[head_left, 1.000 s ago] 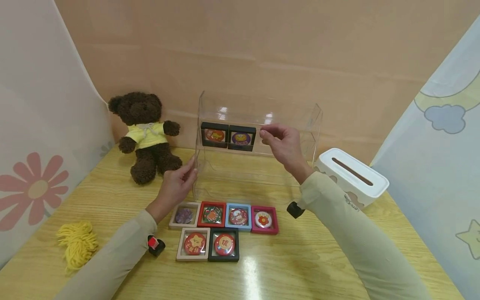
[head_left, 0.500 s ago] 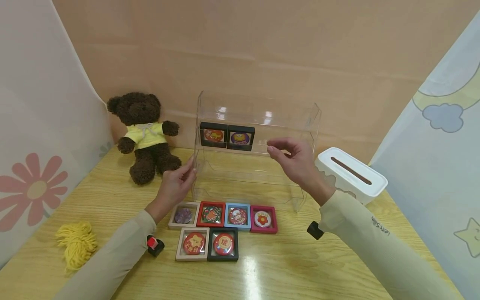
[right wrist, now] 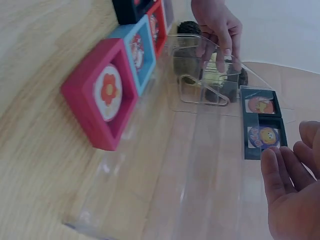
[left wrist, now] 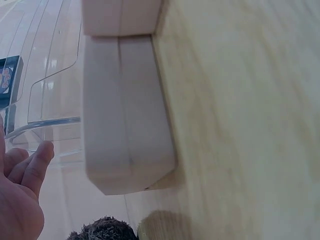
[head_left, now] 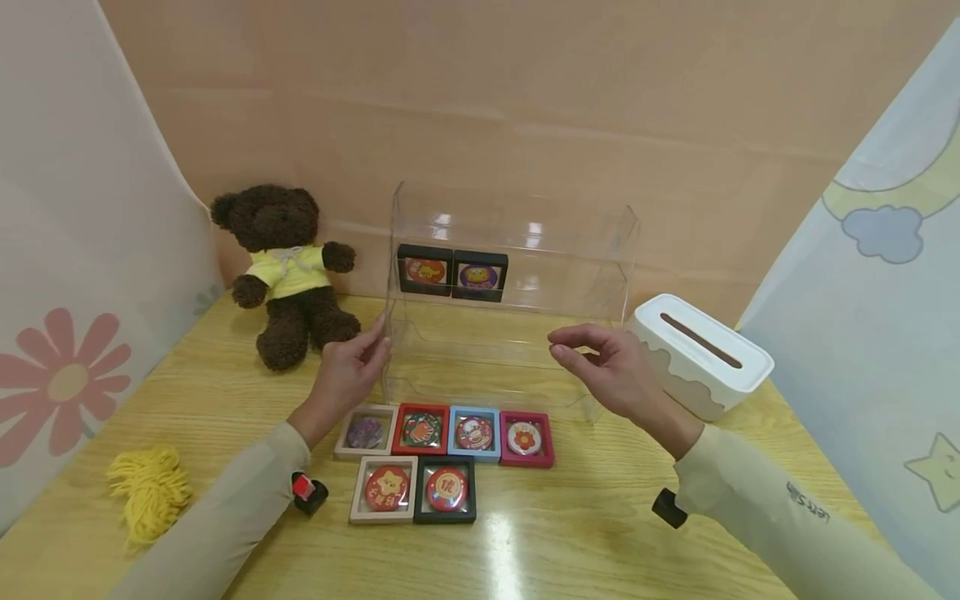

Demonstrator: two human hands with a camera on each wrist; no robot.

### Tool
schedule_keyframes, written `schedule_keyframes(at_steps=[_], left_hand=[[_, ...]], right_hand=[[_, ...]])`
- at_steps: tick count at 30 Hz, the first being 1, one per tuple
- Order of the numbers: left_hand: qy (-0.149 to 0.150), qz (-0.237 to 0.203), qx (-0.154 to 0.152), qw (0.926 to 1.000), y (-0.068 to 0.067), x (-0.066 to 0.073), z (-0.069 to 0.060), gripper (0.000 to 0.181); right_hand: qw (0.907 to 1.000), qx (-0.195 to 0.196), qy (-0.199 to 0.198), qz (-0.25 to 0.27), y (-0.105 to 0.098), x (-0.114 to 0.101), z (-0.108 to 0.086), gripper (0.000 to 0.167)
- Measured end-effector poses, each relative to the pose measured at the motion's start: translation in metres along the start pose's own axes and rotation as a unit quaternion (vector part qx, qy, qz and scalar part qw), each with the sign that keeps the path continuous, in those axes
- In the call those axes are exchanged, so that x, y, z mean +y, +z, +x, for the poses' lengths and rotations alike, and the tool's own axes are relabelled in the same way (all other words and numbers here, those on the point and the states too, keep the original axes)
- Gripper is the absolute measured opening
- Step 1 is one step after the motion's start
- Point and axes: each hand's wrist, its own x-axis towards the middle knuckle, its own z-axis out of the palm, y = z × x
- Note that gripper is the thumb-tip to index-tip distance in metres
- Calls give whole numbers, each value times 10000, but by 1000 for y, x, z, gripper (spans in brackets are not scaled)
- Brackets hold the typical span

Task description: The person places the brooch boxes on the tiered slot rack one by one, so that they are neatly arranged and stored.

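A clear acrylic display rack (head_left: 517,360) stands upright on the table. At its left side panel, my left hand (head_left: 348,367) grips the edge between thumb and fingers. My right hand (head_left: 617,371) hovers before the rack's lower right part, fingers loosely bent and holding nothing. Two black-framed badges, one orange-red (head_left: 425,271) and one purple (head_left: 479,277), stand side by side at the left of an upper shelf. In front of the rack lie more framed badges, among them a magenta one (head_left: 527,439), a light blue one (head_left: 475,433) and a red one (head_left: 422,430).
A brown teddy bear (head_left: 287,275) in a yellow top sits left of the rack. The white tissue box (head_left: 701,354) stands to the right. Yellow yarn (head_left: 150,496) lies at the front left. Nearer the front are a beige-framed badge (head_left: 384,489) and a black-framed one (head_left: 446,490).
My right hand has withdrawn from beside the purple badge, moving down and to the right in front of the rack. My left hand has stayed at the left panel.
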Motion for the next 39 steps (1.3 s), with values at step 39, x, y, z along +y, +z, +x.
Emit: schedule_keyframes(at_steps=[39], left_hand=[[-225, -438, -69, 9988, -1, 0, 0, 34]], right_hand=[[9926, -1046, 545, -300, 10, 63, -63, 27]])
